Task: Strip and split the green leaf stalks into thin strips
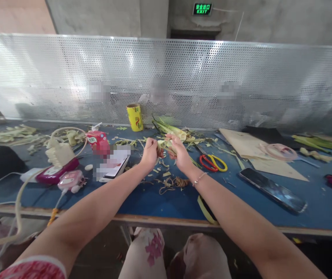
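Both arms reach over the blue table (154,203). Fingers of my left hand (150,153) are curled round one end of a pale green plant stalk (166,145). My right hand (180,153) pinches the same stalk from the other side; the grips partly hide it. Just beyond lies a bundle of green leaves with a pale base (173,131). Cut scraps (166,174) are scattered below my hands, near a small coil of brown twine (181,182). Scissors with one red and one yellow handle (212,162) rest to the right of my right hand.
A perforated metal screen (166,58) runs behind the table, with people behind it. At left are a yellow roll (135,118), pink drink carton (98,142), lit phone (113,164) and power strip with cables (55,173). Cardboard (253,149) and a dark phone (273,190) lie right.
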A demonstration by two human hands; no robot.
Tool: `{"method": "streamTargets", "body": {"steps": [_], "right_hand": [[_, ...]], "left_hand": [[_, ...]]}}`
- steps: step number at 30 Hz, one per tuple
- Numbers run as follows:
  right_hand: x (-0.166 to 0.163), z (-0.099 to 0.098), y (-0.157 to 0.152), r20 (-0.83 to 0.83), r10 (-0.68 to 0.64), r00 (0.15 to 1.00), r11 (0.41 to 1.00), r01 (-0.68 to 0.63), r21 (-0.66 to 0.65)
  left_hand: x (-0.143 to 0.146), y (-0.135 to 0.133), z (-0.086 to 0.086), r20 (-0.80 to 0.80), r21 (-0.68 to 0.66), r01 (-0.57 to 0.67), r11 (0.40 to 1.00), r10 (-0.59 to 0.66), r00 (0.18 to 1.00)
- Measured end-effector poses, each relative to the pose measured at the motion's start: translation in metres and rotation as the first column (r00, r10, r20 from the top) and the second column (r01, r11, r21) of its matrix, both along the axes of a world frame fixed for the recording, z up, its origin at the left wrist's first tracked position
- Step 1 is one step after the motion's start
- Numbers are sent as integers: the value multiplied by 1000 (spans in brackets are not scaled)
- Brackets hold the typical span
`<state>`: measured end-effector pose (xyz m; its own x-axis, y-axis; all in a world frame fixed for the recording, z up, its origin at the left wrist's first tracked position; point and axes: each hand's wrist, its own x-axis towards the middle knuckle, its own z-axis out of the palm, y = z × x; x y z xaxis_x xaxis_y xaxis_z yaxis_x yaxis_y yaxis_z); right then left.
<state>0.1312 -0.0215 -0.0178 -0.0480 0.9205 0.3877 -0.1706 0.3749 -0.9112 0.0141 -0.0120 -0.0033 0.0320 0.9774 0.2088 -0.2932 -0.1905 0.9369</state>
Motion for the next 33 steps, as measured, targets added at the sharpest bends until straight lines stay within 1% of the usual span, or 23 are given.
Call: {"method": "streamTargets", "body": {"steps": [3, 6, 10, 12, 14, 17, 19, 20, 22, 25, 27, 28, 30, 33], "right_hand": [[1, 3, -3, -99, 24, 995, 999, -21, 30], [3, 7, -4, -173, -23, 985, 1000, 23, 0], [8, 12, -3, -246, -97, 964, 995, 85, -58], [11, 14, -2, -264, -123, 957, 992, 107, -73], [14, 14, 0, -272, -145, 951, 988, 128, -81], [17, 14, 3, -273, -175, 946, 984, 160, -79], [19, 14, 4, -286, -184, 940, 983, 170, -72], [19, 14, 4, -296, -185, 937, 983, 172, -70], [18, 15, 3, -309, -182, 934, 983, 169, -69], [15, 17, 1, -319, -159, 934, 987, 146, -66], [14, 18, 0, -330, -141, 933, 990, 125, -70], [14, 18, 0, -334, -134, 933, 990, 116, -74], [14, 18, 0, -337, -130, 932, 991, 108, -83], [14, 17, 1, -343, -140, 929, 988, 110, -105]], "left_hand": [[-2, -2, 2, 24, -21, 32, 999, -32, 999], [-4, -4, 4, 38, -42, 49, 998, -47, 998], [-4, -3, 7, 40, -65, 24, 998, -21, 999], [-5, 0, 8, 55, -76, -16, 997, 20, 998], [-7, 5, 10, 102, -85, -88, 993, 96, 990], [-13, 14, 14, 222, -85, -230, 969, 244, 944], [-15, 18, 15, 281, -106, -284, 953, 303, 910], [-15, 19, 15, 302, -125, -279, 952, 304, 904], [-14, 18, 14, 331, -171, -198, 965, 246, 911], [-7, 11, 8, 347, -220, 23, 975, 56, 936], [-3, 5, 4, 333, -200, 169, 965, -95, 938], [-2, 3, 3, 326, -196, 198, 961, -127, 937], [-1, -2, 2, 325, -192, 213, 958, -142, 935], [-3, -4, 7, 364, -148, 163, 975, -100, 926]]}}
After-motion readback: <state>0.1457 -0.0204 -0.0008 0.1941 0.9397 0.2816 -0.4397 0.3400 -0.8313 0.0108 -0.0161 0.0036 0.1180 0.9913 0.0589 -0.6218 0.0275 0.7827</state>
